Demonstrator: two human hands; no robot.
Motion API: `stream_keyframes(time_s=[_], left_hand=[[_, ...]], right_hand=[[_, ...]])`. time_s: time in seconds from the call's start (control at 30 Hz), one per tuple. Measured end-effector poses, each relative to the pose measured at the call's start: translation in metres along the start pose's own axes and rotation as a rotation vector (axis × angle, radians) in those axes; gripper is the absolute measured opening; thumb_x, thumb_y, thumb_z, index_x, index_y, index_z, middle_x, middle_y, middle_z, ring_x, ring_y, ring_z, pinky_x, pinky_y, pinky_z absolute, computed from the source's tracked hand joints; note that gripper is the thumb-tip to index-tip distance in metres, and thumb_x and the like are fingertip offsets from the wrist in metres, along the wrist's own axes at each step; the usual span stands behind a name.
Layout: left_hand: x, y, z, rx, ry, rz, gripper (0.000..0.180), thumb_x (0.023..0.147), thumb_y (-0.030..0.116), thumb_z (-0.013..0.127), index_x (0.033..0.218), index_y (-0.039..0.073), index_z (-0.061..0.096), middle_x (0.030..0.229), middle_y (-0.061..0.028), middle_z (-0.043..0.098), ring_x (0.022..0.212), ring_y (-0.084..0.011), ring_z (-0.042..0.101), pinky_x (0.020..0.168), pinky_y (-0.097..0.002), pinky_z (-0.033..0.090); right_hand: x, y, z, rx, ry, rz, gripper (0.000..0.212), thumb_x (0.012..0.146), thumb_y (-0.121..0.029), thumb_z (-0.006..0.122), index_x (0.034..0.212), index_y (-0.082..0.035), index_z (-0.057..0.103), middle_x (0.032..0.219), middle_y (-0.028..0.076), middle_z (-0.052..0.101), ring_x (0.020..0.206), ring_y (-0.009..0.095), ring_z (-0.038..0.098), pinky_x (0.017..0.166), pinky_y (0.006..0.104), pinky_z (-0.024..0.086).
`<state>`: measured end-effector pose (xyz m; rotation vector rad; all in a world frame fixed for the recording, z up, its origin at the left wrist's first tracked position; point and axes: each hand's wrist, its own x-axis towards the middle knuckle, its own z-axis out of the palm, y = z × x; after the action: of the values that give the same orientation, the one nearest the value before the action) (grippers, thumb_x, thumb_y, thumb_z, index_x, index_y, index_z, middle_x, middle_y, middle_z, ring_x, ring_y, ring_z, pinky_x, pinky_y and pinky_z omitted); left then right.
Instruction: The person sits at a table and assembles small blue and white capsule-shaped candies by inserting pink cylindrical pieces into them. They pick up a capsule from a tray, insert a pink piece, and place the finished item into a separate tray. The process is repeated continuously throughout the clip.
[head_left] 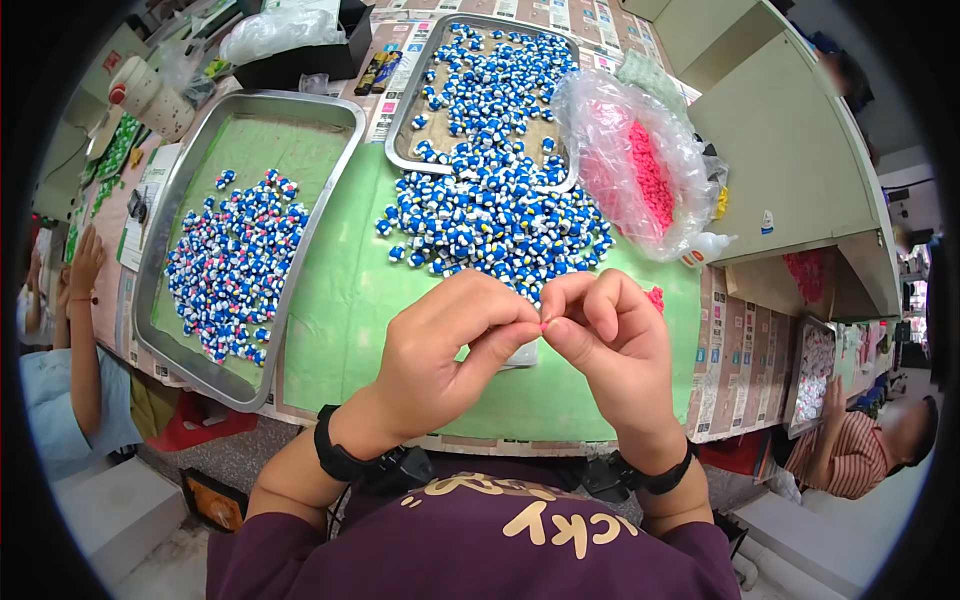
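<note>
My left hand (pixel 440 340) and my right hand (pixel 610 340) meet fingertip to fingertip above the green mat (pixel 440 405), both closed in a pinch. A tiny pink piece (pixel 544 326) shows between the fingertips; whatever else the left fingers hold is hidden. Below them, part of a small white object (pixel 523 354) shows. Just beyond lies a heap of small blue-and-white figures (pixel 500 220). Partly hidden behind my right hand are some small pink pieces (pixel 655 298).
A metal tray (pixel 335 150) at left holds similar figures with pink bits. Another tray (pixel 402 125) stands behind the heap. At right are a plastic bag of pink pieces (pixel 650 175), a small white bottle (pixel 708 247) and a cabinet (pixel 800 150). Other people sit on both sides.
</note>
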<state>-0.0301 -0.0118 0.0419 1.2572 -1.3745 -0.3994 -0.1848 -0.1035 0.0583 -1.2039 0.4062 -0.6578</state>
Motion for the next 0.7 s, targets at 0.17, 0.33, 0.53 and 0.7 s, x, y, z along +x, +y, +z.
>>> stream_keyframes(time_s=[0.17, 0.33, 0.53, 0.7], left_hand=[[-0.004, -0.007, -0.011, -0.02, 0.048, -0.133, 0.023, 0.082, -0.005, 0.065, 0.104, 0.001, 0.068, 0.088, -0.0087, 0.065, 0.074, -0.0169, 0.061, 0.063, -0.026, 0.049], [-0.01, -0.014, -0.035, 0.029, 0.092, -0.3, 0.031, 0.085, -0.007, 0.061, 0.115, 0.001, 0.066, 0.097, -0.0093, 0.067, 0.081, -0.0146, 0.063, 0.071, -0.0254, 0.051], [-0.014, -0.017, -0.039, -0.191, 0.043, -0.457, 0.027, 0.085, -0.005, 0.065, 0.112, -0.001, 0.066, 0.109, -0.0111, 0.066, 0.096, -0.0141, 0.064, 0.082, -0.0268, 0.054], [-0.005, -0.014, -0.028, -0.47, 0.084, -0.479, 0.024, 0.084, -0.007, 0.065, 0.108, -0.005, 0.065, 0.109, -0.0124, 0.066, 0.099, -0.0184, 0.065, 0.085, -0.0296, 0.053]], right_hand=[[0.011, -0.007, -0.02, -0.553, -0.244, -0.073, 0.022, 0.081, 0.008, 0.059, 0.076, -0.007, 0.043, 0.087, 0.006, 0.056, 0.079, 0.017, 0.054, 0.072, 0.0312, 0.043], [0.011, -0.006, -0.021, -1.228, -0.465, -0.191, 0.021, 0.066, 0.009, 0.054, 0.074, -0.007, 0.044, 0.081, 0.008, 0.054, 0.08, 0.029, 0.053, 0.075, 0.0368, 0.04], [0.014, -0.001, -0.014, -1.315, -0.471, -0.253, 0.016, 0.068, 0.005, 0.053, 0.074, -0.008, 0.047, 0.074, 0.006, 0.046, 0.076, 0.027, 0.05, 0.073, 0.0361, 0.038], [0.02, -0.005, -0.02, -1.178, -0.448, -0.206, 0.019, 0.069, 0.008, 0.057, 0.075, -0.007, 0.046, 0.079, 0.007, 0.052, 0.077, 0.026, 0.054, 0.073, 0.0359, 0.042]])
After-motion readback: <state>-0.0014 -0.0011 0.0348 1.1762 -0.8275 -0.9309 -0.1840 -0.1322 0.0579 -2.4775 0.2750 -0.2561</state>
